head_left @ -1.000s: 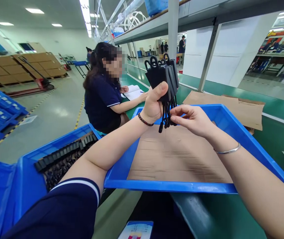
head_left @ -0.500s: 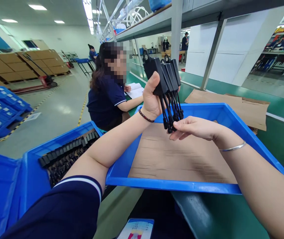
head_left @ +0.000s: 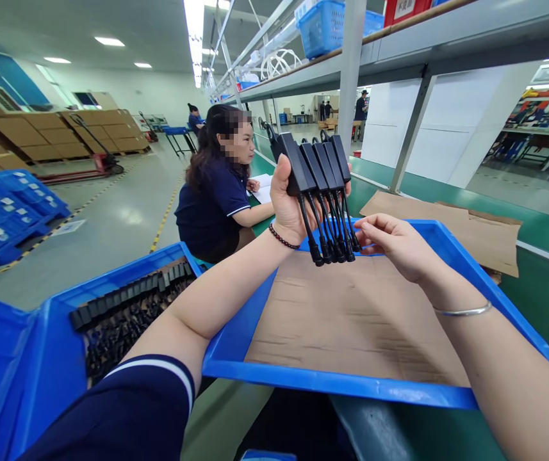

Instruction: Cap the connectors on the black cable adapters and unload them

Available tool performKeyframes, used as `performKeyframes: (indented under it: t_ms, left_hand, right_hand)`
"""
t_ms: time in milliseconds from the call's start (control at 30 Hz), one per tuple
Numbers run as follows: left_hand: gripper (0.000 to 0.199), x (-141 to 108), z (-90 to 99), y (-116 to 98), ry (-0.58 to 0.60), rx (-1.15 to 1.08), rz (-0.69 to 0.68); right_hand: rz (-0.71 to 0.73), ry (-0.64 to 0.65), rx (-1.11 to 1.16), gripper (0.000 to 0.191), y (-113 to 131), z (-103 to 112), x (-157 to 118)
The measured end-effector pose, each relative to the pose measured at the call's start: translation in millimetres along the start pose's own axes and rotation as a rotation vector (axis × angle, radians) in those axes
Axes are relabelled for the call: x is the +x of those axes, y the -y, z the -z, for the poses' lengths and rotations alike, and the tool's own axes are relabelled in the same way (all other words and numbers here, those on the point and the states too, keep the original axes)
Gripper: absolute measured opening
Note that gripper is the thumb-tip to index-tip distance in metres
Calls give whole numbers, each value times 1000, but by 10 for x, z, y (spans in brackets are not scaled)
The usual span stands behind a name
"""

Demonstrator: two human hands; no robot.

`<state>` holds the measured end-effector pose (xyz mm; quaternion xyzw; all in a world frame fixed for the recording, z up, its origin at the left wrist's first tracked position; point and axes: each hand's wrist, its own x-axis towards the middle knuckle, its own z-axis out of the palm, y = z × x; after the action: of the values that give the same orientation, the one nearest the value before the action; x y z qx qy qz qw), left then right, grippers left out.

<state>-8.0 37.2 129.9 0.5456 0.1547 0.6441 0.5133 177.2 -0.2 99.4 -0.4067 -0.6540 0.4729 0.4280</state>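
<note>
At the near left, rows of black units (head_left: 132,291) are held in a blue crate (head_left: 111,278). Farther off, a co-worker (head_left: 214,195) is seated by an open notebook (head_left: 261,189). In the middle, a fan of black devices (head_left: 314,168) is gripped by the left hand (head_left: 289,208), raised above the far part of a blue tray (head_left: 341,384) lined with cardboard (head_left: 346,314); their cables (head_left: 323,232) are left hanging. Just right of the cable ends, the right hand (head_left: 394,246) is held with fingers bent; whether a cable is pinched cannot be told. Farther right, brown sheets (head_left: 442,224) are laid on the green table (head_left: 546,294).
</note>
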Motion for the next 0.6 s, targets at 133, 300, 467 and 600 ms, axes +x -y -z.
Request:
performKeyframes:
  t_ms: [133, 300, 467, 600]
  left_hand:
    - [77, -31, -33, -15, 33, 28, 56]
    - [72, -64, -79, 9, 56, -63, 130]
    - [59, -109, -132, 132, 122, -349, 253]
    - [39, -298, -291, 180, 181, -467, 475]
  right_hand:
    - [24, 93, -79, 37, 8, -17, -24]
    - [84, 14, -207, 49, -78, -12, 6]
    - [537, -344, -551, 77, -74, -30, -30]
    - [960, -386, -921, 90, 64, -22, -124]
